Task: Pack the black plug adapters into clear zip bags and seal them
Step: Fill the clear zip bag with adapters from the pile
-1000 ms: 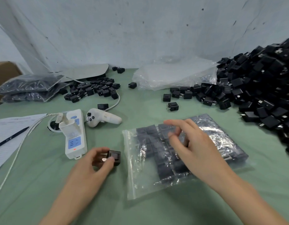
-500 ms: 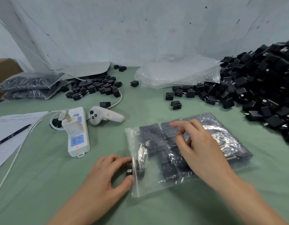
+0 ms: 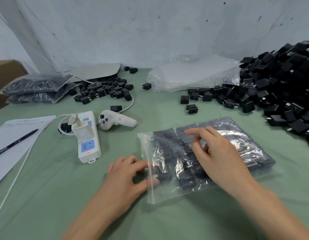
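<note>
Head view. A clear zip bag [image 3: 198, 186] lies flat on the green tabletop [image 3: 46, 191] in front of the person, its unsealed mouth facing left. Inside it, black plug adapters [image 3: 169, 146] sit in close rows.

The left hand [image 3: 126, 175] is at the bag's mouth, thumb and forefinger curled and narrowly parted, their tips under the plastic. One adapter [image 3: 166, 175] lies just inside the mouth, prongs toward those fingers. Whether they pinch it cannot be told.

The right hand [image 3: 218, 158] rests on top of the bag, fingers spread and lightly bent against the plastic, gripping nothing.

A large heap of loose adapters [image 3: 289, 87] fills the right edge, and a smaller heap [image 3: 105, 90] lies at far left-centre. Filled bags [image 3: 36, 85] are stacked at far left, and empty clear bags [image 3: 193, 75] lie by the wall. A white power strip [image 3: 88, 149], a white handheld controller [image 3: 115, 120] and a pen [image 3: 15, 142] on a paper sheet [image 3: 4, 163] lie to the left.
</note>
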A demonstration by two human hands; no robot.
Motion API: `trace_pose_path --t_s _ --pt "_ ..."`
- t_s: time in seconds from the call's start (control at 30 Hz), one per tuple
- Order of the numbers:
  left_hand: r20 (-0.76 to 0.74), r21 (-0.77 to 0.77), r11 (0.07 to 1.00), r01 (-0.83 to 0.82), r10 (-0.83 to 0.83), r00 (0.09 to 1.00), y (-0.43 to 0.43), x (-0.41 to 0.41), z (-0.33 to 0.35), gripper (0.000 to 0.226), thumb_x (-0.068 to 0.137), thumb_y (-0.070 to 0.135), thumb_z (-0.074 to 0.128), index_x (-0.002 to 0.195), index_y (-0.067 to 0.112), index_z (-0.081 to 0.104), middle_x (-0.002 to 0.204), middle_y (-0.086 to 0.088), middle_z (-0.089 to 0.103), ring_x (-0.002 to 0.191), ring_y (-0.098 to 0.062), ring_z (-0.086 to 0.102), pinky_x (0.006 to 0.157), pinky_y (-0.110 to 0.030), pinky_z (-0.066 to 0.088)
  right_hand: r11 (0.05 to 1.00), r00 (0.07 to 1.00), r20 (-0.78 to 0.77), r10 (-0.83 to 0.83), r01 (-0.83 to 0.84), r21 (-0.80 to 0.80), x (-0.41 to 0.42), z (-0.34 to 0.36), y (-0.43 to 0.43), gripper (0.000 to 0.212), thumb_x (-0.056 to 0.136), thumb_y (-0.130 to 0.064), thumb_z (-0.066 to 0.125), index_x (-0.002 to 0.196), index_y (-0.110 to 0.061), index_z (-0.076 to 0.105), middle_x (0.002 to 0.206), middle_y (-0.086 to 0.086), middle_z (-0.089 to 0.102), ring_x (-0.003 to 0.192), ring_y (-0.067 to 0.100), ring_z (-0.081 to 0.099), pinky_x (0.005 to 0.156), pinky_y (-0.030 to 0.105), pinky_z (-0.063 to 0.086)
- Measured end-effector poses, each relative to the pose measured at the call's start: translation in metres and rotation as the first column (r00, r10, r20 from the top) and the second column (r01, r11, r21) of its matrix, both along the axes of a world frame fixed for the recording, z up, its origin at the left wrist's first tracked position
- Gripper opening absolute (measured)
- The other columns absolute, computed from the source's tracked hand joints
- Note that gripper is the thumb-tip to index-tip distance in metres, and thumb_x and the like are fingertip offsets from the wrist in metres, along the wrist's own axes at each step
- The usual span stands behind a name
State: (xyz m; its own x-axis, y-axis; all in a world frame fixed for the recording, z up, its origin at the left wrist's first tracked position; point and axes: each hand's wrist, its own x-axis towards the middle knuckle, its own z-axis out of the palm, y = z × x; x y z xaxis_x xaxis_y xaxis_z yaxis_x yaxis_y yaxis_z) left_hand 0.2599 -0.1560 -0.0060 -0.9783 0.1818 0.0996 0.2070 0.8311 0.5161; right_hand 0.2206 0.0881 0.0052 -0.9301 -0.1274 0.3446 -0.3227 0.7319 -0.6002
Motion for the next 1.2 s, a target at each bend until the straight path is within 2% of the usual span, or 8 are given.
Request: trace_pose_path --t_s 0.23,0.43,0.53,0.63,0.73,0.87,1.07,1.2 --pt "0.016 -0.051 0.996 -0.070 0.071 0.997 0.007 -0.007 -0.002 0.062 0.060 0.090 0.042 0.086 0.036 0.058 0.084 0.019 0.053 0.096 0.010 0.036 0.087 -0.021 0.032 0.998 1.000 -0.001 -0.006 0.006 -0.058 0.001 0.003 0.001 0.029 0.097 -0.028 0.045 0.118 -0.036 0.063 0.100 -0.028 0.056 0.070 0.005 0.058 0.062 0.020 0.040" --pt "-0.021 -0.104 0.988 -0.110 0.109 0.994 0.012 -0.010 -0.003 0.057 0.063 0.091 0.044 0.074 0.035 0.048 0.077 0.015 0.048 0.091 0.010 0.035 0.079 -0.023 0.030 0.992 1.000 -0.006 -0.022 0.021 -0.125 0.001 0.006 0.000 0.027 0.096 -0.030 0.047 0.115 -0.038 0.064 0.098 -0.020 0.054 0.071 0.010 0.057 0.066 0.024 0.047" --pt "0.018 -0.091 0.992 -0.088 0.090 0.996 0.009 -0.009 -0.001 0.055 0.061 0.089 0.046 0.083 0.040 0.054 0.081 0.017 0.052 0.092 0.009 0.037 0.082 -0.021 0.033 0.969 1.000 0.016 -0.005 0.009 -0.245 0.002 0.010 0.000 0.024 0.095 -0.031 0.050 0.109 -0.043 0.064 0.100 -0.019 0.054 0.077 0.008 0.058 0.066 0.018 0.045" --pt "0.095 0.054 0.996 -0.072 0.067 0.993 -0.004 -0.003 0.004 0.033 0.075 0.068 0.062 0.103 0.053 0.054 0.097 0.029 0.057 0.100 0.008 0.048 0.088 -0.017 0.040 0.908 0.995 0.079 0.068 -0.029 -0.419 0.004 0.015 0.001 0.029 0.094 -0.026 0.051 0.107 -0.048 0.064 0.103 -0.017 0.055 0.072 0.005 0.054 0.063 0.012 0.041" --pt "0.025 0.182 0.972 -0.146 0.144 0.989 -0.012 0.001 0.004 0.036 0.093 0.031 0.061 0.121 0.048 0.046 0.098 0.030 0.058 0.095 0.004 0.057 0.081 -0.007 0.041 0.812 0.975 0.148 0.164 -0.048 -0.582 0.007 0.022 0.002 0.037 0.092 -0.022 0.050 0.109 -0.052 0.065 0.105 -0.021 0.058 0.067 -0.001 0.048 0.060 0.009 0.041" --pt "-0.188 0.310 0.931 -0.192 0.258 0.948 0.010 0.004 0.013 0.029 0.094 0.036 0.055 0.116 0.054 0.049 0.095 0.023 0.059 0.078 -0.007 0.056 0.065 -0.015 0.044 0.732 0.937 0.206 0.281 -0.071 -0.677 0.009 0.033 0.001 0.049 0.073 -0.021 0.050 0.108 -0.052 0.066 0.105 -0.025 0.062 0.090 0.000 0.059 0.073 0.008 0.046" --pt "-0.201 0.428 0.902 0.051 0.040 0.979 0.063 0.015 0.022 0.027 0.091 0.055 0.050 0.117 0.052 0.054 0.088 0.019 0.065 0.077 -0.006 0.062 0.061 -0.009 0.043 0.607 0.882 0.173 0.438 -0.148 -0.781 0.014 0.037 -0.011 0.056 0.068 -0.016 0.052 0.113 -0.046 0.068 0.110 -0.016 0.065 0.095 0.007 0.060 0.084 0.025 0.046" --pt "-0.163 0.443 0.879 0.177 -0.115 0.980 0.082 0.021 0.021 0.036 0.090 0.059 0.045 0.125 0.052 0.049 0.089 0.014 0.067 0.080 -0.013 0.062 0.073 -0.032 0.052 0.585 0.880 0.121 0.459 -0.197 -0.787 0.021 0.040 -0.017 0.057 0.069 -0.014 0.050 0.114 -0.043 0.068 0.113 -0.012 0.063 0.094 0.001 0.057 0.082 0.016 0.051"
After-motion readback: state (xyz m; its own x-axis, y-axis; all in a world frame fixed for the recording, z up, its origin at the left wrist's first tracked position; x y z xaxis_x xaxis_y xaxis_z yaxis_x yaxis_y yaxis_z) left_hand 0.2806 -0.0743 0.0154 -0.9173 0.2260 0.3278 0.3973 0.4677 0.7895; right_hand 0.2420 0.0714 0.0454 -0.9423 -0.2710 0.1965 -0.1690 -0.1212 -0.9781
